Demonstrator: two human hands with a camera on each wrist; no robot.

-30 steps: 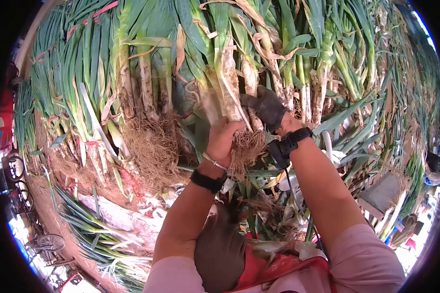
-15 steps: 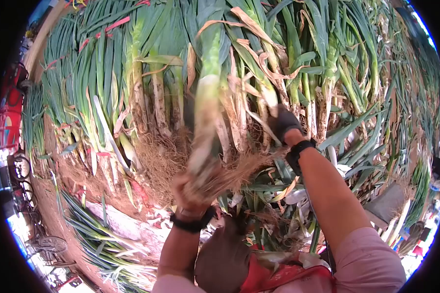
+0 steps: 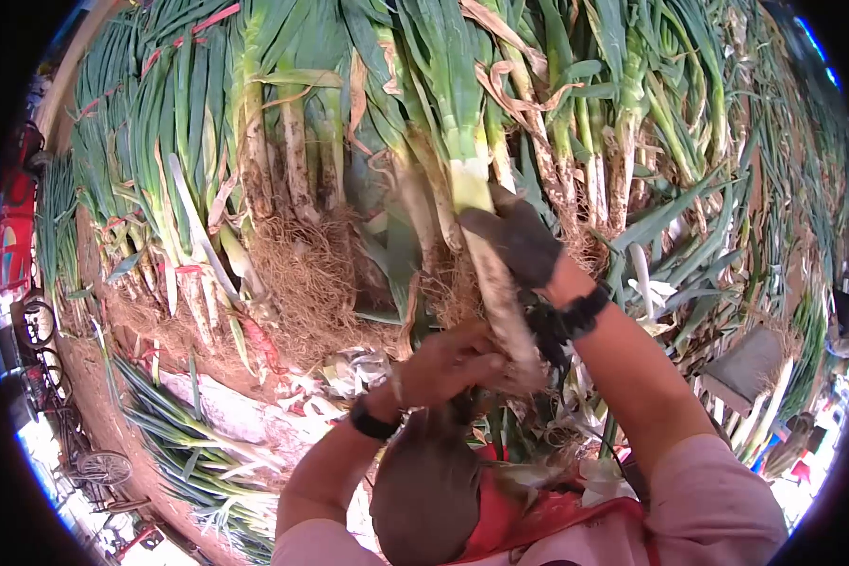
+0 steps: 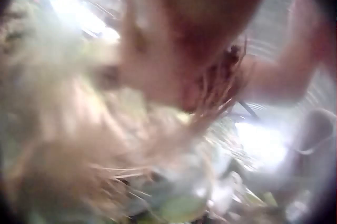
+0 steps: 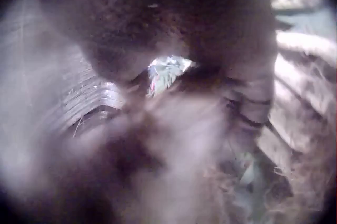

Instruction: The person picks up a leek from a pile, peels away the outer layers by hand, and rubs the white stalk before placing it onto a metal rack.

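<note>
A thick leek (image 3: 492,275) slants down across the middle of the head view, green leaves at the top and roots at the bottom. The gloved right hand (image 3: 524,243) grips its white stalk just below the green part. Bare and blurred, the left hand (image 3: 448,366) is at the root end, its fingers bent against the roots. In the left wrist view brown roots (image 4: 216,87) lie against the left hand (image 4: 195,29). The dark glove of the right hand (image 5: 174,18) curls round the stalk in the right wrist view, where much is blurred.
Standing leeks (image 3: 297,160) with tangled roots line the far side. A bundle of thinner green onions (image 3: 184,453) lies at lower left. At right are a grey block-like object (image 3: 743,370) and loose leaves (image 3: 674,222). Bicycles (image 3: 99,467) stand at the far left.
The leek has swung from left to right, with its root end now lower. My left hand moved right along with the roots, and my right hand came from the standing leeks onto the stalk.
</note>
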